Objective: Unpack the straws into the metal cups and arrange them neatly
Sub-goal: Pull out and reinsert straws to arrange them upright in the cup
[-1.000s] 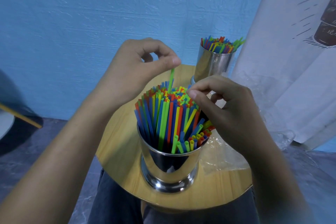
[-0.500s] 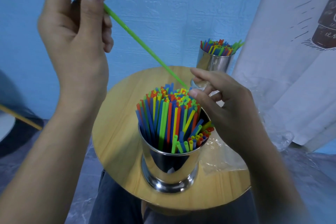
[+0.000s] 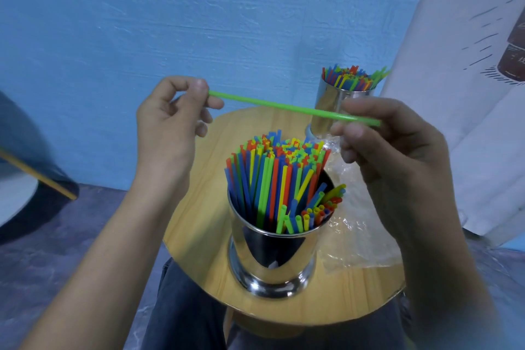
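**While both hands hold one green straw, the cup under them is nearly packed**

Left hand [image 3: 170, 128] pinches the green straw [image 3: 284, 106] at its left end, thumb against forefinger, other fingers loosely curled. Right hand [image 3: 392, 150] closes finger and thumb on it near the other end. The contact is half hidden, so that's probably a pinch. The straw hangs roughly level in the air between the hands, with a short tip poking out past the right fingers.

Near metal cup [image 3: 272, 258] sits below and between the hands. Its bundle of straws [image 3: 272, 176] stands upright, with some slumped at the rim on the right-hand side. Far metal cup [image 3: 326, 99] is just behind the right fingertips, also filled.

Risks:
- No visible gap in the bundle top, so a straw pushed in there could buckle or lever its neighbours out. The only slack is at the rim on the right-hand side.
- Plastic wrapper [image 3: 355, 236] lies under the right wrist. A dropped wrist could snag it and nudge the near cup.
- A forward reach by the right hand could knock the far cup.

Room: open air above and left of the left hand, bare round table [image 3: 199, 221] beneath it. It's tight beyond the right hand, where a white cloth [image 3: 454, 94] hangs close. The near cup stands near the lap-side edge.
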`<state>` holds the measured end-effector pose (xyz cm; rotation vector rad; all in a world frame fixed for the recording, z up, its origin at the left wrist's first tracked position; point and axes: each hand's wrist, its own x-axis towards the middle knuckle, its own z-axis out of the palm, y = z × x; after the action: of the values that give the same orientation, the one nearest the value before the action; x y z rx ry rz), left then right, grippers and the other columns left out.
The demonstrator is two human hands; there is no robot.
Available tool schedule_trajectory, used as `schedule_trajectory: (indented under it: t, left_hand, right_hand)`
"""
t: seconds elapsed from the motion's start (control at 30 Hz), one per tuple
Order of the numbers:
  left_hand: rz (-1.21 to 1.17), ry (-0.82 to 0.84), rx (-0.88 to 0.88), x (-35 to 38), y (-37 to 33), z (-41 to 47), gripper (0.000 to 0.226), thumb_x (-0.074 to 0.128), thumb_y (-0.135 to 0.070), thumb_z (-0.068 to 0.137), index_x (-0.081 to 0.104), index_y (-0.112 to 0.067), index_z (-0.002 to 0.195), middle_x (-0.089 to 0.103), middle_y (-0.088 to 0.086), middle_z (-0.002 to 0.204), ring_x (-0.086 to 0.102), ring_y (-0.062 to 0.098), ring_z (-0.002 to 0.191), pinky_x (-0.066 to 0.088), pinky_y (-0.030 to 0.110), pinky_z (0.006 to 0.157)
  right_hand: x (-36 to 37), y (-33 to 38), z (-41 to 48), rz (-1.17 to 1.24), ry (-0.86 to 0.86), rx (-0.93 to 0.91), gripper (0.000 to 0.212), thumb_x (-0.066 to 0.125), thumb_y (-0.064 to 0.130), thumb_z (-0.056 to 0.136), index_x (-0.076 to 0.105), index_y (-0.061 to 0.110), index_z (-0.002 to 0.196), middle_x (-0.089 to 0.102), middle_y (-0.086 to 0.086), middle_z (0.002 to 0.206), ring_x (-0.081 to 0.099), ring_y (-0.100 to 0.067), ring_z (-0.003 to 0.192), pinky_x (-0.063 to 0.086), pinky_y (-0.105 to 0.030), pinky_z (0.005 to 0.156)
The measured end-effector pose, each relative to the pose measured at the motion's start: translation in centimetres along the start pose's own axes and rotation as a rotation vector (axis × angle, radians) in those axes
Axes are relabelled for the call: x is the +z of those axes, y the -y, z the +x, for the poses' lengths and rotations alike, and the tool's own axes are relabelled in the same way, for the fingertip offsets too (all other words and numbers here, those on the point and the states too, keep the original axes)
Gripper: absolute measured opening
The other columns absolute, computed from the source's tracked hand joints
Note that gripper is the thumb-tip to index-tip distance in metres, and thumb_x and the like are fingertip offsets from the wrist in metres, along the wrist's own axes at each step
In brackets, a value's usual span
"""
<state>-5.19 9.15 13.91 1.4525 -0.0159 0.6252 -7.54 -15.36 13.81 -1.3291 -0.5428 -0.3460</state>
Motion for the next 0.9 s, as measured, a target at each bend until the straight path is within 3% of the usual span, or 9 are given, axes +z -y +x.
schedule_trajectory:
  t: [0.13, 0.23, 0.3, 0.37, 0.47, 0.53, 0.7, 0.9]
  left_hand:
    - [0.256, 0.262, -0.071, 0.0, 0.2, -0.5, 0.012, 0.064, -0.026, 0.1, 0.066, -0.022, 0.089, 0.076, -0.007, 0.079, 0.058, 0.002, 0.07, 0.044, 0.018, 0.065]
    - [0.423, 0.44, -0.111, -0.3, -0.1, -0.5, 0.025, 0.069, -0.051, 0.09, 0.071, -0.029, 0.103, 0.075, -0.01, 0.099, 0.064, -0.005, 0.081, 0.044, 0.007, 0.069]
    - [0.551, 0.567, -0.169, -0.5, -0.4, -0.6, 0.042, 0.065, -0.062, 0.078, 0.071, -0.035, 0.109, 0.071, -0.013, 0.105, 0.065, -0.004, 0.089, 0.046, 0.007, 0.072]
    - [0.607, 0.629, -0.183, -0.6, -0.6, -0.9, 0.041, 0.07, -0.063, 0.077, 0.073, -0.036, 0.107, 0.072, -0.015, 0.103, 0.067, 0.0, 0.091, 0.051, 0.016, 0.079]
    - [0.617, 0.593, -0.165, -0.4, -0.4, -1.2, 0.024, 0.077, -0.053, 0.084, 0.076, -0.034, 0.099, 0.075, -0.017, 0.096, 0.07, 0.004, 0.086, 0.057, 0.036, 0.088]
    - [0.637, 0.563, -0.147, -0.3, -0.1, -1.2, 0.027, 0.076, -0.058, 0.081, 0.077, -0.036, 0.096, 0.074, -0.018, 0.092, 0.07, 0.006, 0.085, 0.057, 0.042, 0.09]
    - [0.592, 0.525, -0.134, 0.1, 0.1, -1.4, 0.025, 0.069, -0.055, 0.076, 0.078, -0.038, 0.092, 0.074, -0.017, 0.085, 0.07, 0.01, 0.081, 0.057, 0.047, 0.087]
    - [0.571, 0.515, -0.114, 0.3, 0.4, -1.4, 0.02, 0.069, -0.056, 0.075, 0.077, -0.045, 0.09, 0.075, -0.014, 0.084, 0.071, 0.016, 0.085, 0.056, 0.052, 0.088]
  right_hand:
    - [-0.4, 0.5, 0.2, 0.043, -0.162, -0.059, 0.008, 0.067, 0.02, 0.092, 0.074, 0.018, 0.092, 0.071, 0.001, 0.083, 0.061, -0.016, 0.072, 0.049, -0.026, 0.067]
    - [-0.8, 0.8, 0.5, -0.026, -0.247, -0.073, 0.015, 0.056, 0.015, 0.103, 0.064, 0.012, 0.09, 0.066, 0.001, 0.083, 0.063, -0.016, 0.072, 0.05, -0.028, 0.066]
    - [-1.0, 0.9, 0.6, -0.131, -0.21, -0.056, 0.017, 0.054, 0.013, 0.105, 0.062, 0.011, 0.09, 0.065, 0.003, 0.079, 0.063, -0.017, 0.071, 0.052, -0.03, 0.066]
    - [-0.8, 0.6, 0.6, -0.277, -0.117, -0.039, 0.014, 0.056, 0.01, 0.104, 0.065, 0.011, 0.094, 0.065, 0.005, 0.077, 0.063, -0.016, 0.07, 0.054, -0.03, 0.066]
    - [0.0, 0.0, 0.2, -0.486, 0.057, -0.027, 0.008, 0.064, 0.013, 0.101, 0.067, 0.019, 0.106, 0.069, 0.002, 0.076, 0.066, -0.01, 0.072, 0.055, -0.03, 0.068]
    - [0.5, -0.4, -0.1, -0.587, 0.133, -0.012, 0.019, 0.07, 0.021, 0.098, 0.063, 0.03, 0.112, 0.072, 0.007, 0.078, 0.069, -0.013, 0.078, 0.054, -0.032, 0.073]
    - [0.5, -1.0, -0.2, -0.751, 0.221, -0.027, 0.016, 0.066, 0.049, 0.089, 0.069, 0.044, 0.104, 0.07, 0.02, 0.093, 0.063, -0.013, 0.086, 0.054, -0.043, 0.072]
    - [0.1, -1.1, -0.2, -0.763, 0.278, -0.041, 0.017, 0.063, 0.048, 0.093, 0.077, 0.039, 0.098, 0.07, 0.023, 0.095, 0.062, -0.011, 0.097, 0.052, -0.036, 0.074]
